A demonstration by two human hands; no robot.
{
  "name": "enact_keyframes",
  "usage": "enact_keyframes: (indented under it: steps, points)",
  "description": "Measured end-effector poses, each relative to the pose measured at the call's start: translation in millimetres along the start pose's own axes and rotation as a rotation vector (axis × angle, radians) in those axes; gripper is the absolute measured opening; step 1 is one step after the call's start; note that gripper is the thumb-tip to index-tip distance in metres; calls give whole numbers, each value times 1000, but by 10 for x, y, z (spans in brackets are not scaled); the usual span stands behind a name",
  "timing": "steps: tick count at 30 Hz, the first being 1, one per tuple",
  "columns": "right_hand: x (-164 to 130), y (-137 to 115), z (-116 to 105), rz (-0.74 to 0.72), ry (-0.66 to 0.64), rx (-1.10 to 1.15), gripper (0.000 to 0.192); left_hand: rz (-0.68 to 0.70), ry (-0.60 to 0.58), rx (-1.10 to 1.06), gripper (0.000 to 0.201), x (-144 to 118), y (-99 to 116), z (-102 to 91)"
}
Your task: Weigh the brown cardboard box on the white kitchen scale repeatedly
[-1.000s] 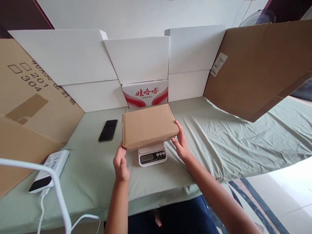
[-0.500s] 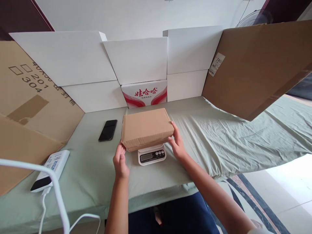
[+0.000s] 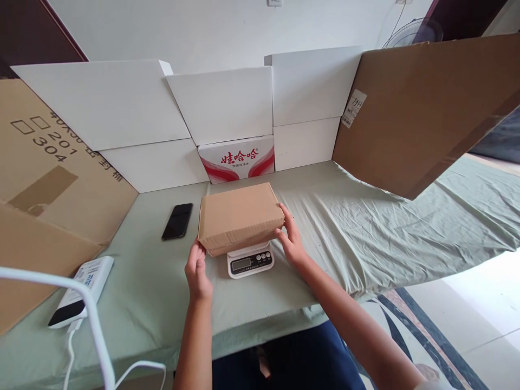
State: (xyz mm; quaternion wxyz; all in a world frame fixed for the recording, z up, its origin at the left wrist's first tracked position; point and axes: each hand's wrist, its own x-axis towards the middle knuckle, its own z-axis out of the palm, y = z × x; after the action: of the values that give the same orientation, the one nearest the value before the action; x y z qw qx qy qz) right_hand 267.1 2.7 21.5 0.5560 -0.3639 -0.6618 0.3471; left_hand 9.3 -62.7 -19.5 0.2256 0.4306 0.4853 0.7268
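A closed brown cardboard box (image 3: 241, 214) sits over a small white digital scale (image 3: 251, 264), hiding the scale's platform. The scale's display and buttons face me, and I cannot read any digits. My left hand (image 3: 198, 273) grips the box at its near left corner, fingers partly under it. At the right end of the box, my right hand (image 3: 291, 238) holds the side with fingers and thumb. Whether the box rests fully on the scale I cannot tell.
A black phone (image 3: 177, 221) lies left of the box. Farther left are a white power bank (image 3: 83, 290) and a white curved tube (image 3: 91, 314). White panels (image 3: 223, 105), a red-and-white printed carton (image 3: 239, 158) and large cardboard pieces (image 3: 406, 114) enclose the cloth-covered table (image 3: 357, 227).
The whole view has shifted slightly, with everything a little further left. Both hands keep the same hold on the box, and the box stays over the scale.
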Motion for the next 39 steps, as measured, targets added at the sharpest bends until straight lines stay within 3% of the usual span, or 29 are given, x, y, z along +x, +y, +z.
enact_keyframes:
  steps: [17,29,32,35,39]
  points:
    - [-10,23,6,-24,47,-15,70,-23,-7,12,85,13,9,22]
    - [43,17,-10,-24,10,-8,67,-64,-93,-28,83,8,29,38]
    - [220,-136,-50,-34,17,40,66,9,-112,-62,76,213,185,91]
    - [554,-298,-45,-117,27,81,64,98,-121,-117,69,597,305,208]
    - [1009,-128,121,-170,33,111,66,71,-125,-125,64,1040,124,409]
